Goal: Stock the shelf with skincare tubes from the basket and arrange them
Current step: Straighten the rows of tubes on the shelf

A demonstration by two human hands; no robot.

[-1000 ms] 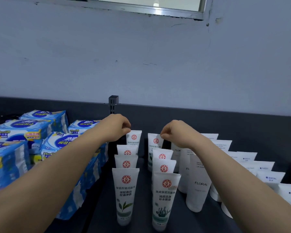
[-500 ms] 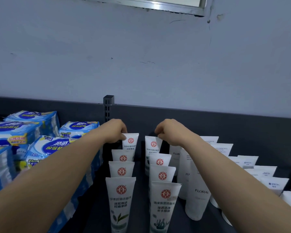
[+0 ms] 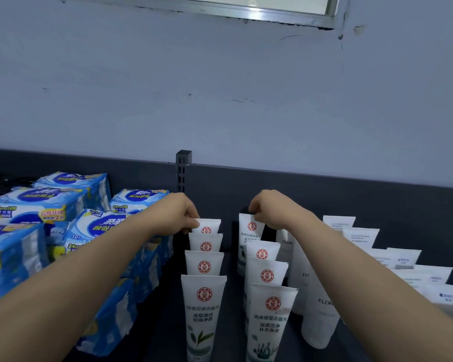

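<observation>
Fingers [image 3: 193, 219] of left hand [image 3: 178, 209] pinch left-row rear tube [image 3: 210, 226]; right hand [image 3: 271, 207] pinches right-row rear tube [image 3: 249, 231]; both upright.

Pale, cracked wall [image 3: 220, 87]; metal window frame [image 3: 246, 11] above; dark shelf back panel [image 3: 324, 189] below.

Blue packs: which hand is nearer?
Left. The left hand pinches the left row's back tube just beside the blue packs; the right hand pinches the next row's back tube, farther away.
</observation>
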